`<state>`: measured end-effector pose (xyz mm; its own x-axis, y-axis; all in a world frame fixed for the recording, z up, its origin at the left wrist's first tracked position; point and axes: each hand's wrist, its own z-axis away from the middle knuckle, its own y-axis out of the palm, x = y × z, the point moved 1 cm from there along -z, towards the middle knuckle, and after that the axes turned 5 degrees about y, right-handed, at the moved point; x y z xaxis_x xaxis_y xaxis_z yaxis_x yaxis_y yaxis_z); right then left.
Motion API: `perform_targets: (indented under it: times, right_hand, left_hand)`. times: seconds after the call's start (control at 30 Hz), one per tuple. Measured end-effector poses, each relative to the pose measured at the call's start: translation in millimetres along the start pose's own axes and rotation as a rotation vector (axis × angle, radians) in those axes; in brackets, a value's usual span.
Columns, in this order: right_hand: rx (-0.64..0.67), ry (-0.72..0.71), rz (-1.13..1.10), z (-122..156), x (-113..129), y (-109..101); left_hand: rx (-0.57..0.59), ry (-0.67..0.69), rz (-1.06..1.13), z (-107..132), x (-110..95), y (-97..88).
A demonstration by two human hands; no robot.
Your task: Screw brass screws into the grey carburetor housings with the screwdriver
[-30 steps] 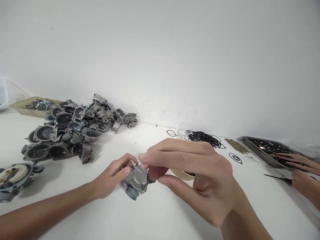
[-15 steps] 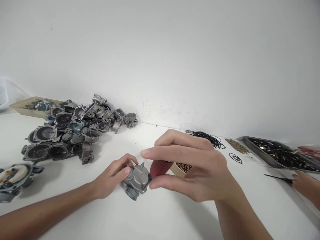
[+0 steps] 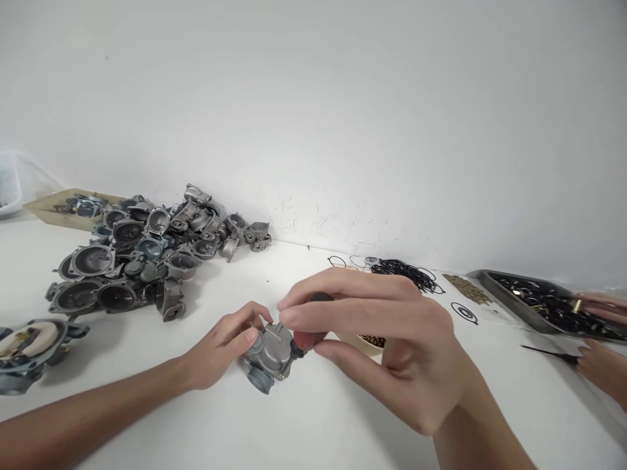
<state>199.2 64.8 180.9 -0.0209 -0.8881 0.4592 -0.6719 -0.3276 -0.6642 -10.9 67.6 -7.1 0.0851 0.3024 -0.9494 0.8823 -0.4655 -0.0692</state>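
A grey metal carburetor [image 3: 274, 349] sits on the white table, tilted a little. My left hand [image 3: 223, 346] grips its far left side, thumb and fingers around the body. In my right hand [image 3: 377, 326] is a screwdriver [image 3: 311, 334] with a red and black handle, held between thumb and fingers. Its lower end points down at the carburetor's right edge; the tip itself is too small to make out. Behind my right hand, a round tub [image 3: 375, 341] of small brass-coloured parts is partly hidden.
Grey float bowls [image 3: 117, 297] are heaped at left, near an open carburetor [image 3: 29, 352] and a tan tray [image 3: 46, 207]. Black rings [image 3: 404, 273], brass bits [image 3: 465, 287] and a dark tray [image 3: 490, 287] lie right. A co-worker's hand [image 3: 605, 369] holds a thin black tool [image 3: 548, 354].
My right hand's fingers have shifted around the screwdriver handle, the thumb drawing back and the black end coming into view. My left hand and the carburetor stay nearly in place.
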Motion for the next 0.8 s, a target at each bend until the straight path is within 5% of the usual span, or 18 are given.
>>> perform_targets:
  times: [0.13, 0.3, 0.8]
  right_hand:
    - [-0.097, -0.031, 0.049, 0.5, -0.9, 0.2]
    - [-0.009, 0.014, -0.035, 0.8, 1.4, 1.3]
    - [-0.038, 0.051, 0.028, 2.0, 1.4, -0.3]
  left_hand:
    - [-0.001, -0.012, 0.039, -0.2, -0.2, 0.7]
    - [0.001, -0.023, 0.058, -0.8, -1.1, 0.1]
    - [0.013, 0.002, 0.026, -1.2, 1.4, -0.6]
